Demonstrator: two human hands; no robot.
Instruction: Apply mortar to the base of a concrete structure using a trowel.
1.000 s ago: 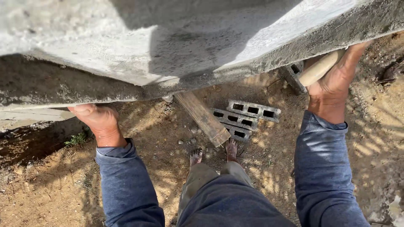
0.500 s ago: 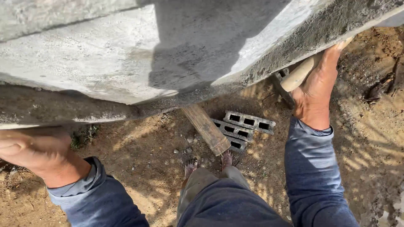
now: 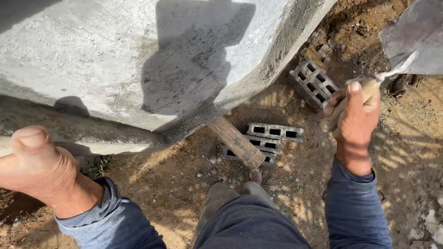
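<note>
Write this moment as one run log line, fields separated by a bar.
right hand grips trowel by its wooden handle | left hand beside concrete wall, contact unclear | hollow blocks on dirt ground below

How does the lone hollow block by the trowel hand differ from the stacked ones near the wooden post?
The lone hollow block lies by itself, turned diagonally, near the right hand; the stacked blocks lie roughly level, piled beside the wooden post. The lone block shows two rows of holes; the top stacked one shows a single row. All are grey, on bare dirt.
</note>
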